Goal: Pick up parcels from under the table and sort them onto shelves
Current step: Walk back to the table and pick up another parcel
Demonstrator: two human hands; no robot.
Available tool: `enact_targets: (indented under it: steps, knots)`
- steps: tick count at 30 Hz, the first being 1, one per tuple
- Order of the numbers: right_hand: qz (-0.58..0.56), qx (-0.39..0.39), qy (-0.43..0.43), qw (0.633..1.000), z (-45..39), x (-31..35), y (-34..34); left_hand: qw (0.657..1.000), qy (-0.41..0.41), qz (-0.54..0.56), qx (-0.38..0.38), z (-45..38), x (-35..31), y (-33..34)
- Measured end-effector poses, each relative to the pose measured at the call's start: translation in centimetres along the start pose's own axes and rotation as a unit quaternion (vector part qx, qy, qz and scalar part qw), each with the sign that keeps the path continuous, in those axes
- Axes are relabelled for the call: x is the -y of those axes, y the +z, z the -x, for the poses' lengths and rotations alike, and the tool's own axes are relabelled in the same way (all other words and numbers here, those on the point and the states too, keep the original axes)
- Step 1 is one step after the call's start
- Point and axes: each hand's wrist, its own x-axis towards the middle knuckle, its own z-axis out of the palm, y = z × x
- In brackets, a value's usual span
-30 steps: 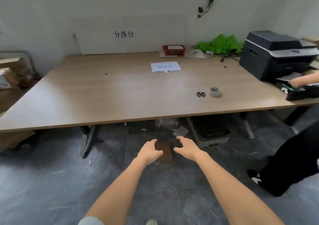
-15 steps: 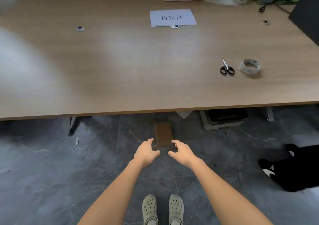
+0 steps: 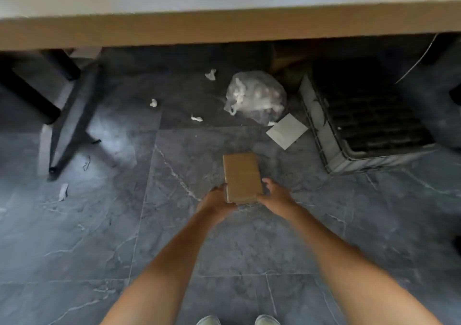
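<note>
Under the table edge point(image 3: 224, 29) we lean over the grey tiled floor point(image 3: 99, 225), with a crate point(image 3: 321, 135) and a clear plastic bag point(image 3: 257, 97) beyond, our left hand point(image 3: 215, 202) and right hand point(image 3: 275, 195) gripping the near end of the brown parcel point(image 3: 242, 175).

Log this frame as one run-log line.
phase: pickup | left hand: gripping brown parcel | right hand: gripping it | place: floor by table edge
</note>
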Motion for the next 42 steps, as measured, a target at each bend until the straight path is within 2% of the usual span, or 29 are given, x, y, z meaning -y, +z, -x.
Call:
enact_targets:
  steps: [4,9,12,15,18,22,26,31,34,36,38,41,42]
  knots:
    - [0.038,-0.011,-0.017,0.999,-7.9,-3.7,2.8,1.000,0.008,-0.004,-0.021,-9.6,3.1,3.5]
    - [0.045,-0.048,0.004,0.998,-16.4,-6.1,4.7,0.999,0.003,-0.031,-0.029,-18.9,5.6,6.0]
    - [0.019,-0.040,0.019,0.999,-19.9,-6.7,6.0,0.999,-0.011,-0.036,-0.031,-22.2,6.2,7.1]
    - [-0.002,-0.026,0.032,0.999,-21.7,-6.9,7.0,0.998,-0.017,0.044,-0.028,-24.4,6.1,7.9]
    - [-0.013,-0.036,0.033,0.999,-21.9,-6.7,7.5,0.997,-0.028,0.070,-0.027,-24.3,5.5,8.5]
    - [-0.037,-0.046,0.022,0.998,-18.7,-4.9,6.7,0.997,-0.009,0.061,-0.038,-20.8,4.4,6.5]
    - [-0.096,-0.071,0.054,0.991,-13.3,-1.9,3.3,0.998,0.000,0.048,-0.037,-14.9,2.1,2.1]
    - [-0.173,-0.084,0.084,0.978,-3.6,3.2,-1.9,0.995,0.004,0.099,-0.008,-5.7,-2.3,-3.5]
    - [-0.188,-0.109,0.107,0.970,3.9,5.9,-5.1,0.998,-0.001,0.061,0.011,1.3,-5.6,-6.8]
    - [-0.233,-0.118,0.127,0.957,8.9,7.2,-7.0,0.999,0.001,0.036,0.033,6.3,-7.7,-8.7]
    - [-0.325,-0.129,0.138,0.927,14.0,8.4,-8.8,0.999,-0.001,0.013,0.051,11.3,-9.9,-10.8]
    - [-0.378,-0.165,0.163,0.896,22.5,10.1,-11.6,0.997,-0.008,-0.009,0.073,18.7,-13.2,-13.9]
    - [-0.368,-0.179,0.157,0.899,24.9,10.4,-12.2,0.996,-0.002,-0.011,0.084,20.8,-14.1,-14.8]
